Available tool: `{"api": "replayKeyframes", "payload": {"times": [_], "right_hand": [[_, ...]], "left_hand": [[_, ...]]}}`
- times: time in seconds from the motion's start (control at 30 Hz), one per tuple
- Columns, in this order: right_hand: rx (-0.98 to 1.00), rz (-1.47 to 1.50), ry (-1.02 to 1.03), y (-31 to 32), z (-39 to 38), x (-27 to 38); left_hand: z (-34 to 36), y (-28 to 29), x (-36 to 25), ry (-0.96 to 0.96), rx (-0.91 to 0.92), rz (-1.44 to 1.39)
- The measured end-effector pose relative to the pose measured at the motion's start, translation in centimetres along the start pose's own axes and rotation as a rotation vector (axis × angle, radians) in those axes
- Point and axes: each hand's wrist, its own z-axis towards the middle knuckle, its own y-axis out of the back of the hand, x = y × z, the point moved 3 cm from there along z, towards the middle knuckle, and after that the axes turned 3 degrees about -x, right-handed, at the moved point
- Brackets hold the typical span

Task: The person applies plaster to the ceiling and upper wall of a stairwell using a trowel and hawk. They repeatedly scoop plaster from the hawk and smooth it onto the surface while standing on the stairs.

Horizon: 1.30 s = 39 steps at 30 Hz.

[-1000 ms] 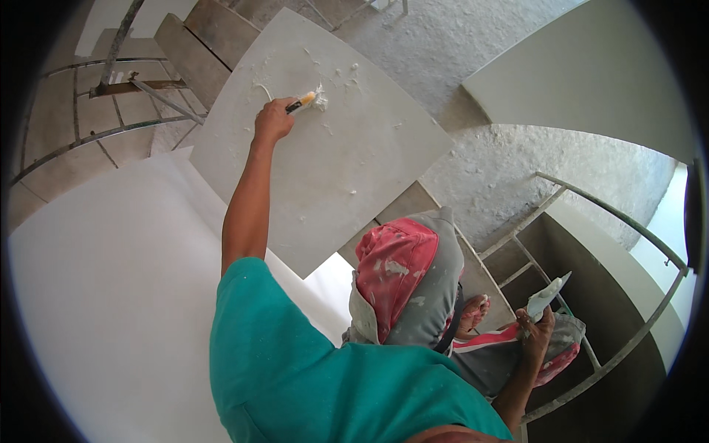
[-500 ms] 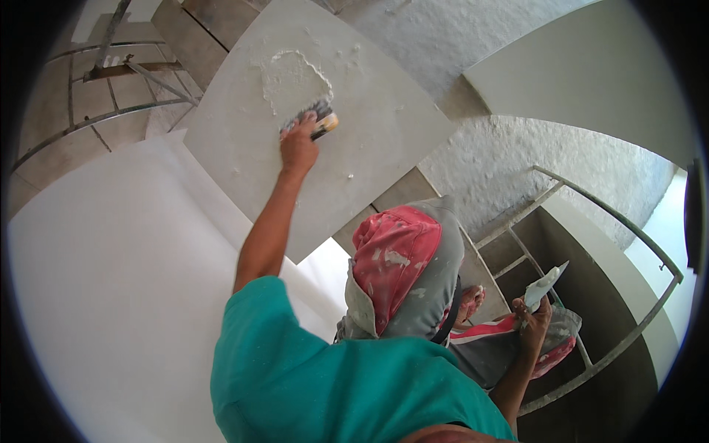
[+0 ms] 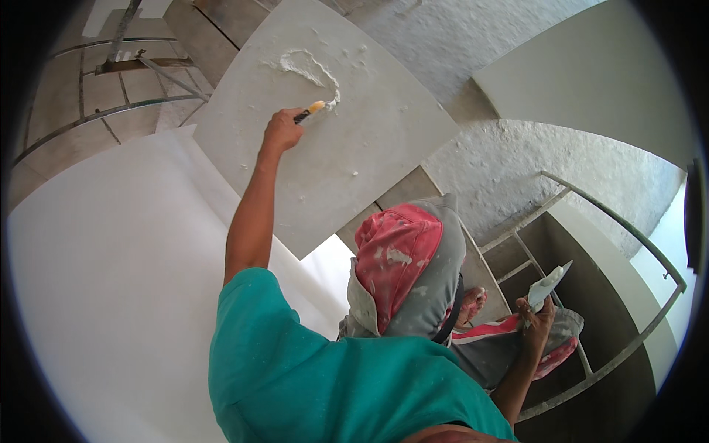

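Note:
My left hand [image 3: 283, 131] is closed on a putty knife [image 3: 310, 111] with an orange and black handle, its edge at a ragged patch of white paste [image 3: 310, 66] on a large pale grey board [image 3: 258, 173]. Small flecks of paste dot the board. At lower right, my right hand [image 3: 538, 316] grips another putty knife [image 3: 549, 288] loaded with a white lump, above my paint-spattered grey and red trousers [image 3: 399, 273]. One foot [image 3: 473, 303] shows beside the hand.
Plank platforms [image 3: 406, 188] lie beside and under me. Metal scaffold frames stand at right [image 3: 613, 207] and upper left [image 3: 162, 74]. A smooth white surface [image 3: 111, 280] fills the left, a grey panel [image 3: 569, 74] the upper right, rough grey surfaces [image 3: 487, 162] beyond the board.
My left hand went down and right, then back a little up and left. The paste has spread from a small blob into a wider ragged patch. My right hand barely moved.

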Motion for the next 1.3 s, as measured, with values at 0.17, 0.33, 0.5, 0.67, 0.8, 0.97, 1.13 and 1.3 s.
{"api": "replayKeyframes", "payload": {"times": [0.17,0.33,0.5,0.67,0.8,0.97,1.13,1.3], "right_hand": [[-0.018,-0.068,0.031,0.6,-0.2,-0.6],[-0.01,0.002,-0.046,1.2,0.0,-1.1],[-0.069,-0.148,0.0,1.5,-0.5,-1.3],[0.038,-0.004,0.007,0.6,-0.4,0.8],[-0.011,0.003,0.031,1.2,-0.6,0.0],[0.032,-0.021,-0.019,1.4,0.4,-0.6],[0.0,0.006,0.059,1.7,0.1,-1.9],[0.062,0.038,0.069,1.4,0.4,-0.3]], "left_hand": [[8.5,4.4,9.4,0.181,-0.309,-0.073],[14.0,5.1,10.2,0.265,-0.306,-0.065],[13.7,3.5,4.6,0.156,-0.048,-0.094],[7.6,3.1,0.1,-0.029,0.046,0.011],[7.6,4.2,2.4,0.04,-0.182,-0.076],[2.8,-9.4,1.7,-0.103,-0.454,0.085],[-5.0,-5.7,-1.3,-0.106,-0.12,-0.038],[0.3,-0.4,5.7,0.268,-0.365,-0.01]]}}
